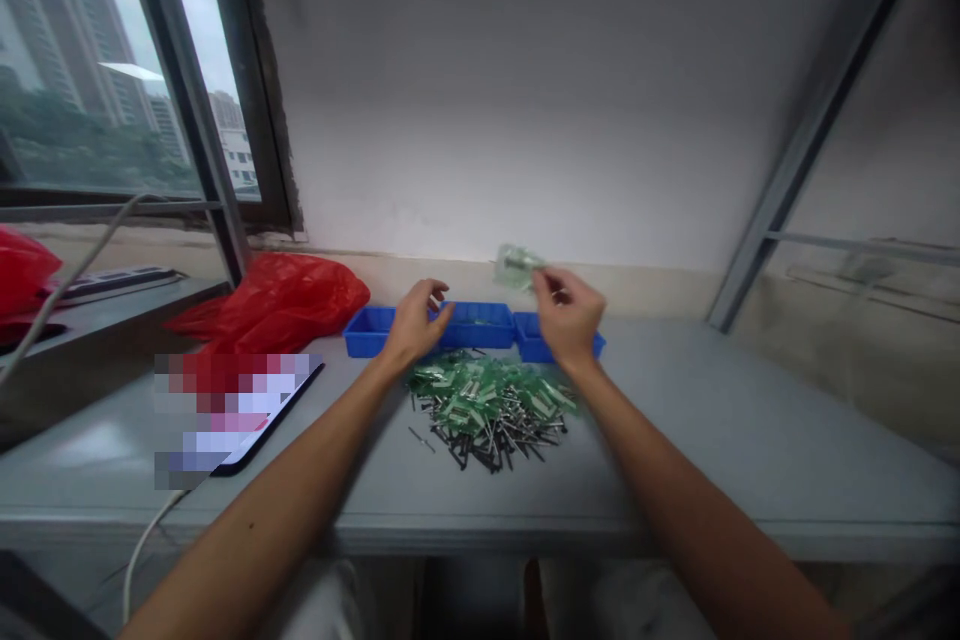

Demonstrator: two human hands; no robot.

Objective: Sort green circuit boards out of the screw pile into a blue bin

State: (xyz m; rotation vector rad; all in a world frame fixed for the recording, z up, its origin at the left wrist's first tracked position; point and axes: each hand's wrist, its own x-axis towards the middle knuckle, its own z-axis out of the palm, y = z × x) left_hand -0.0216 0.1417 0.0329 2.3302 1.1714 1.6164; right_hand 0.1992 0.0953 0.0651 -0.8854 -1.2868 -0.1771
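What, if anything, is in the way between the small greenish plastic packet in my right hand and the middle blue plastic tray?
Nothing visible stands between the small greenish plastic packet in your right hand and the middle blue plastic tray. Your left hand is by that tray's left end, off to the side.

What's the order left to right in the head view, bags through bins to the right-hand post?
Small red bag, large red bag, left blue bin, left hand, middle blue bin, right blue bin, grey metal post.
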